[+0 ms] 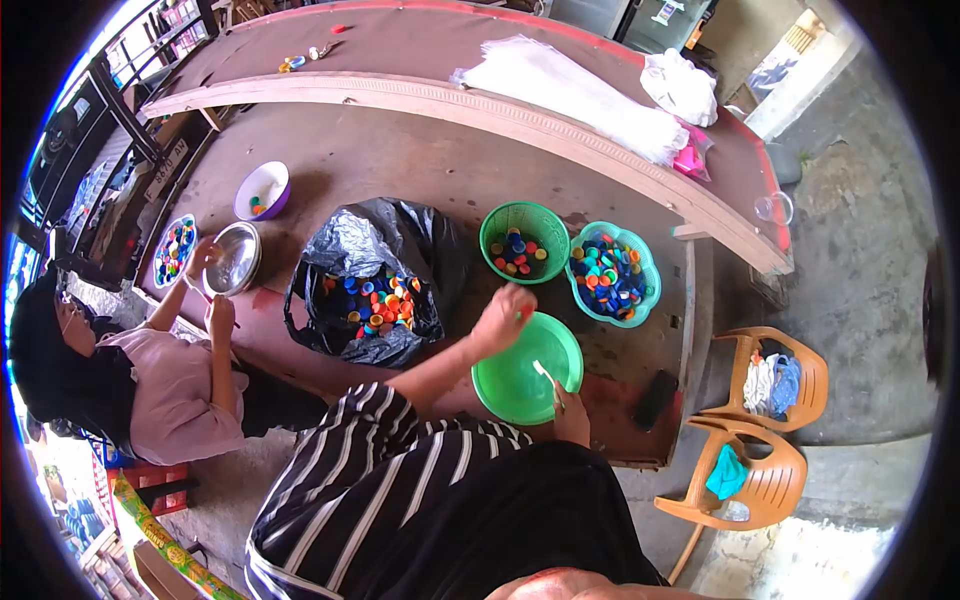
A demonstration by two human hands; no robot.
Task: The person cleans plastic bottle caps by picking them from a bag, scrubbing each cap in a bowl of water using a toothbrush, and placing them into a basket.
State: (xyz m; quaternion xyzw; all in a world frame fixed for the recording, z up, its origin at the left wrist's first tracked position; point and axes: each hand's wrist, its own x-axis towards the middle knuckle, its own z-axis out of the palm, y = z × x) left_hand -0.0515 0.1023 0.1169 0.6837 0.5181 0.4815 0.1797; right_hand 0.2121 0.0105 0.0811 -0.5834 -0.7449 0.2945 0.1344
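Observation:
My left hand [503, 322] is closed, its fingertips around a small red bottle cap [525, 312], above the far rim of a light green basin [500, 375]. My right hand [572, 415] grips a white toothbrush [543, 371], its head pointing over the basin. Just beyond stands a green basket [487, 228] with several colored caps in it. A turquoise basket [655, 275] full of mostly blue caps is to its right. To the left lies an open black plastic bag [440, 245] with many blue, orange and red caps.
A co-worker [180, 385] sits at the left, hands over a metal bowl [237, 258]. Near it are a purple bowl [275, 204] and a tray of caps [176, 252]. A wooden rail [450, 100] crosses the table; plastic sheets [570, 90] lie behind it. Orange chairs [770, 480] stand right.

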